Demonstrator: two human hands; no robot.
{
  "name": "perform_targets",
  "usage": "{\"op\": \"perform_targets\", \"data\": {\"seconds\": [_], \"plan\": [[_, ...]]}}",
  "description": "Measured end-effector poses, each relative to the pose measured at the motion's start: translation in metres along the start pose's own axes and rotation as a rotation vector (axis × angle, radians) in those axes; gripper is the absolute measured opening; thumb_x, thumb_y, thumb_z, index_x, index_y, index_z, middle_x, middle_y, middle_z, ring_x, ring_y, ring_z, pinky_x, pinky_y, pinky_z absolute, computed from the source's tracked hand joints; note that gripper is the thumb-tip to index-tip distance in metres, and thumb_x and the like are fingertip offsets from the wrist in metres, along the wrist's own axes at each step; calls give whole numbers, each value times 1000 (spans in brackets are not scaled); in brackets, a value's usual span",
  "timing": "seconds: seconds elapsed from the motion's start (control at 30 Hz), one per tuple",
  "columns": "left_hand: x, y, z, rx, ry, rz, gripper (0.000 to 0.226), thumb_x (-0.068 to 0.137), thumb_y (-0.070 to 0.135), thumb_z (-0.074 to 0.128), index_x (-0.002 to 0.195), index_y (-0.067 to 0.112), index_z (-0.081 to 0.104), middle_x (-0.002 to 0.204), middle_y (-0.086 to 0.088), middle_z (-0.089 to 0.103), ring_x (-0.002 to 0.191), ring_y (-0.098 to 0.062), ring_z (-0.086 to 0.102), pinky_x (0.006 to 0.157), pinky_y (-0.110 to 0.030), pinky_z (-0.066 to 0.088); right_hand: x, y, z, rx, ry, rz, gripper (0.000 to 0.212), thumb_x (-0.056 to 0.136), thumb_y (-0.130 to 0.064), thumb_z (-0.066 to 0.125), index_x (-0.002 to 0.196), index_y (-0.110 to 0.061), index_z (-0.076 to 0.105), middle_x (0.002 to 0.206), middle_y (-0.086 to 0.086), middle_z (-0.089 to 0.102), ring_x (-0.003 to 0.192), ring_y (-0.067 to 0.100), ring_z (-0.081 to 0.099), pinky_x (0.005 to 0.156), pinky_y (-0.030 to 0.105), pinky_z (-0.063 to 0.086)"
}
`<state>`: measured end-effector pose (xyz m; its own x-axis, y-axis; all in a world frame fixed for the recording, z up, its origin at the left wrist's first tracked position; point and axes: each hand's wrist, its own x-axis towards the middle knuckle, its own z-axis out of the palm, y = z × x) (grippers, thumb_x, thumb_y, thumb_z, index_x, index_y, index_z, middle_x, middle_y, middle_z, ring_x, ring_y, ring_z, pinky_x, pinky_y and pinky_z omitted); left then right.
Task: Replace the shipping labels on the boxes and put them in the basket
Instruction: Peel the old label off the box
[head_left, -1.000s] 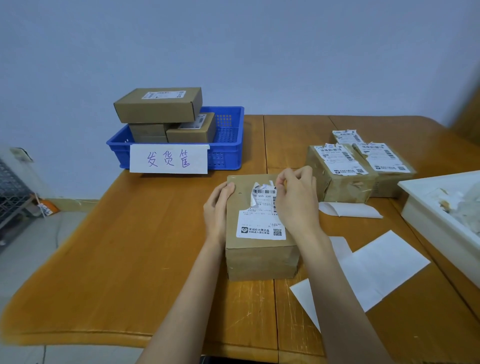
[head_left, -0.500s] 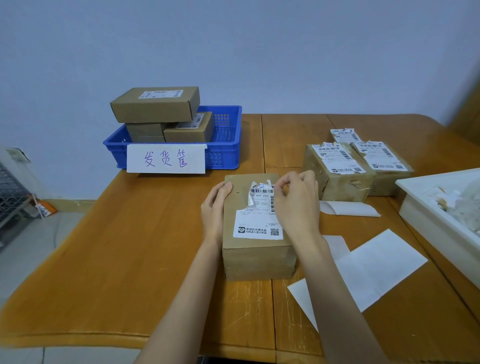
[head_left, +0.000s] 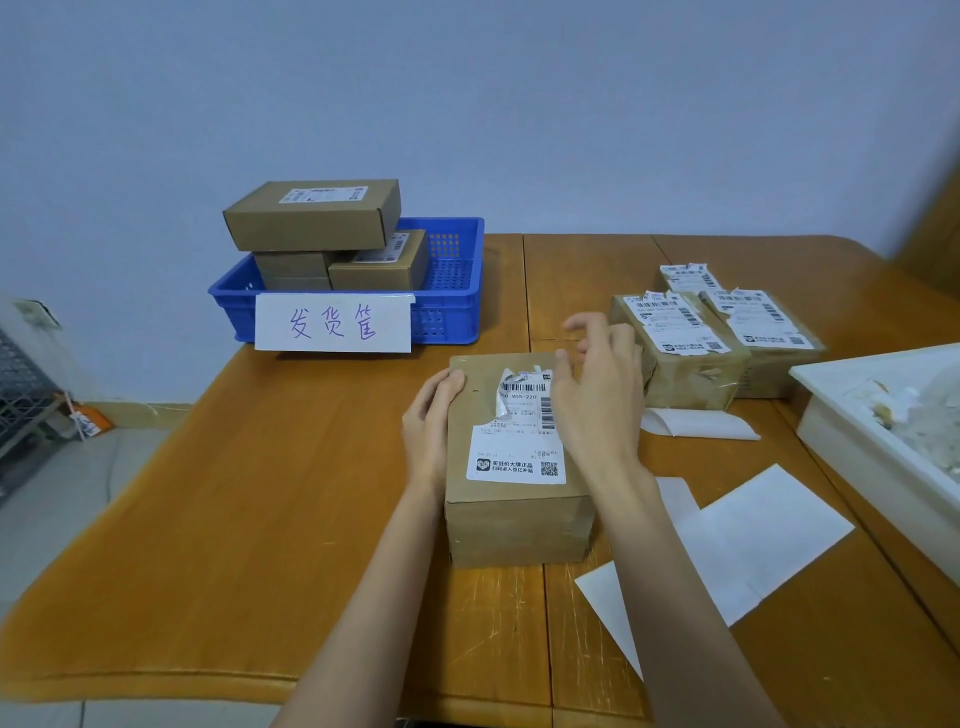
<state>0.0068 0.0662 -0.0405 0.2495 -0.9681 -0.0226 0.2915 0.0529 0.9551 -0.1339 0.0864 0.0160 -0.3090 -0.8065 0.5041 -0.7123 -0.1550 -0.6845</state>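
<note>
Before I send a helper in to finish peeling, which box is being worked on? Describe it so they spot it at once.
On the wooden table, look near the front edge, in front of the blue basket. The cardboard box stands there alone, the left hand resting on its side. Unlike the boxes by the white bin, its shipping label is half torn away at the top left.

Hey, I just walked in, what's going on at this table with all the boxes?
A person is stripping an old shipping label off a cardboard box on the wooden table. The left hand steadies the box's side; the right hand hovers over the label's torn top edge, fingers loose. Three boxes with ragged labels wait to the right. A blue basket already holds several boxes. Blank sheets lie nearby.
</note>
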Motion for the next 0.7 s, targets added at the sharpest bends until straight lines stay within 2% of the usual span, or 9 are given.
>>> {"op": "perform_targets", "data": {"seconds": [0.13, 0.2, 0.33, 0.5, 0.7], "plan": [[0, 0, -1, -1, -1, 3, 28, 94, 25, 64, 113, 6, 70, 87, 4, 68, 73, -4, 61, 59, -12, 46, 2, 4, 8, -170, -236, -39, 26, 101, -25, 41, 110, -21, 65, 115, -1, 47, 105, 21, 44, 89, 37, 40], [1, 0, -1, -3, -2, -2, 28, 94, 25, 64, 114, 6, 70, 88, 3, 69, 72, -3, 61, 59, -12, 46, 4, 5, 8, -153, -222, -16, 31, 103, -24, 37, 105, -20, 67, 113, -2, 51, 103, 19, 46, 85, 36, 39], [1, 0, -1, -7, -1, -3, 30, 94, 25, 64, 115, 5, 69, 89, 3, 68, 71, 0, 61, 59, -12, 46, 9, 3, 8, -187, -198, -3, 17, 97, -18, 50, 96, -22, 66, 110, -5, 53, 101, 18, 50, 80, 34, 41], [1, 0, -1, -2, -1, 3, 30, 94, 25, 64, 116, 4, 69, 90, 3, 68, 71, -1, 61, 59, -12, 45, 22, -1, 10, -197, -226, 84, 18, 94, -14, 53, 87, -23, 67, 103, -4, 48, 97, 21, 55, 79, 36, 45], [0, 1, 0, -1, 3, -5, 27, 94, 25, 65, 113, 7, 70, 89, 3, 69, 73, -4, 62, 57, -12, 46, 24, 4, 17, -248, -294, 18, 21, 99, -11, 42, 99, -16, 62, 115, 4, 48, 107, 24, 44, 85, 34, 38]]}}
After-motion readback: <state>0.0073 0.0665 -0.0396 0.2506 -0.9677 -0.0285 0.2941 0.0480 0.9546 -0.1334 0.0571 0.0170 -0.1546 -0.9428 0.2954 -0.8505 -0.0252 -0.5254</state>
